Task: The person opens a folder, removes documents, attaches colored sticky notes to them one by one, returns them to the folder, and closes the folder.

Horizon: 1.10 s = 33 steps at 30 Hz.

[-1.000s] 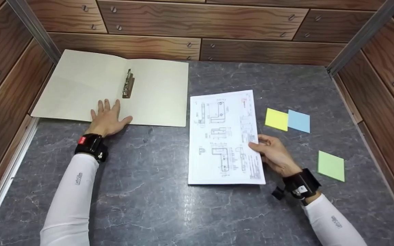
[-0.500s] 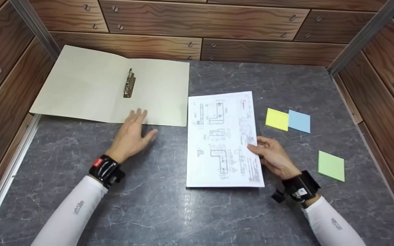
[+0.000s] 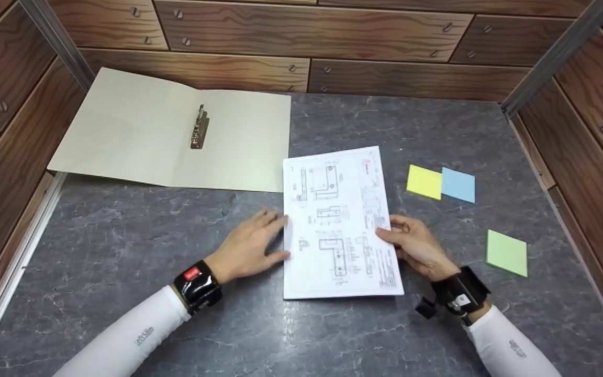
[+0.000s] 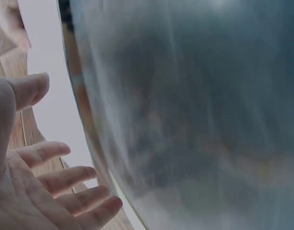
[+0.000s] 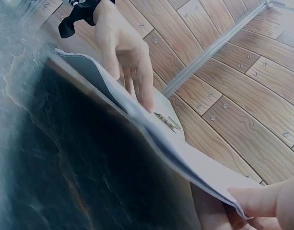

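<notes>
My right hand (image 3: pixel 419 246) pinches the right edge of a thin stack of white paper sheets (image 3: pixel 351 209), thumb on top and fingers beneath. Technical drawings are printed on the top sheet. In the right wrist view the stack (image 5: pixel 199 163) bows, its near edge raised over the table. At the opposite edge is my left hand (image 3: pixel 249 246), thumb and fingertips right by the paper. Its fingers (image 4: pixel 77 179) are spread and loosely extended in the left wrist view. Behind it an open cream folder (image 3: pixel 244 141) lies flat, a metal lever clip (image 3: pixel 199 127) near its fold.
Yellow (image 3: pixel 423 182) and blue (image 3: pixel 458 185) sticky-note pads lie side by side right of the paper. A green sticky-note pad (image 3: pixel 506 253) is nearer the right edge. Wood-patterned walls (image 3: pixel 301 31) enclose the grey marbled table (image 3: pixel 249 335) at the back and sides.
My left hand has left the folder and moved right and nearer, to the paper's left edge. The paper, held by my right hand, has shifted slightly toward me.
</notes>
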{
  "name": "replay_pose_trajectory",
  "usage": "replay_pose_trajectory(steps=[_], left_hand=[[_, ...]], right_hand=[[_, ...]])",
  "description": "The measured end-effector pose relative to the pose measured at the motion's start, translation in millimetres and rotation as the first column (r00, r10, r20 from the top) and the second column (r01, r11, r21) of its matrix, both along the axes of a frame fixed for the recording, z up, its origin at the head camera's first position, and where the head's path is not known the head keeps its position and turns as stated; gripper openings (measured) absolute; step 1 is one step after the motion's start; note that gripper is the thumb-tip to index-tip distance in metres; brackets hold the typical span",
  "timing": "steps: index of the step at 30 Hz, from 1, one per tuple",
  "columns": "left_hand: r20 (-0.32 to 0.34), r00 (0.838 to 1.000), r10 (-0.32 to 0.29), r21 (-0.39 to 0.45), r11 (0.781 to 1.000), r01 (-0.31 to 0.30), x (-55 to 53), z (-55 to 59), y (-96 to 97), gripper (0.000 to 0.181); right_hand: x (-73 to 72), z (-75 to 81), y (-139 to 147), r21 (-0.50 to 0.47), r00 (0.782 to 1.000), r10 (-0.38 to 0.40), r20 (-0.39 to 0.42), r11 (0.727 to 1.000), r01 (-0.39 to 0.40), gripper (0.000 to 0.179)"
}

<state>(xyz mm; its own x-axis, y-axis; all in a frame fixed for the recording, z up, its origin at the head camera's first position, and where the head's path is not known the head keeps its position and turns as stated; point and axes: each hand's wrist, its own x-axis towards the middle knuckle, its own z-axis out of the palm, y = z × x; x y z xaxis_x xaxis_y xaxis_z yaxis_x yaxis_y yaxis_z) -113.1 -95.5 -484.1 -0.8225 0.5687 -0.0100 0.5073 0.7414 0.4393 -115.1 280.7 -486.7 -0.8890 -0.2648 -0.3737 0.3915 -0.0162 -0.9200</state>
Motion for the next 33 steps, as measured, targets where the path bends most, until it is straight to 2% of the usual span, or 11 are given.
replay_pose_trajectory(steps=[5,10,18,21,26,33], left_hand=[[-0.007,0.997,-0.071,-0.066,0.995,0.07,7.2,-6.5,11.5,0.08],[-0.015,0.995,-0.098,-0.112,0.989,0.095,12.7,-8.5,14.3,0.082],[-0.008,0.991,-0.131,-0.122,0.984,0.129,16.9,-6.1,16.9,0.084],[0.002,0.991,-0.132,-0.133,0.982,0.131,16.2,-5.9,17.4,0.085],[0.007,0.991,-0.133,-0.154,0.979,0.133,15.3,-4.1,17.5,0.087],[-0.012,0.989,-0.145,-0.178,0.974,0.14,18.0,-2.2,18.2,0.085]], right_hand=[[6.4,0.1,-0.8,0.003,1.0,0.026,0.009,1.0,-0.026,0.056],[11.5,-1.5,1.1,0.006,0.999,0.046,0.017,0.999,-0.046,0.056],[14.3,-1.9,3.0,0.024,0.997,0.075,0.026,0.997,-0.076,0.052],[14.5,0.2,5.4,0.066,0.996,0.086,0.01,0.994,-0.087,0.052],[12.1,5.9,13.0,0.199,0.994,0.089,-0.056,0.977,-0.076,0.054],[9.2,17.7,24.5,0.279,0.99,0.097,-0.102,0.958,-0.065,0.053]])
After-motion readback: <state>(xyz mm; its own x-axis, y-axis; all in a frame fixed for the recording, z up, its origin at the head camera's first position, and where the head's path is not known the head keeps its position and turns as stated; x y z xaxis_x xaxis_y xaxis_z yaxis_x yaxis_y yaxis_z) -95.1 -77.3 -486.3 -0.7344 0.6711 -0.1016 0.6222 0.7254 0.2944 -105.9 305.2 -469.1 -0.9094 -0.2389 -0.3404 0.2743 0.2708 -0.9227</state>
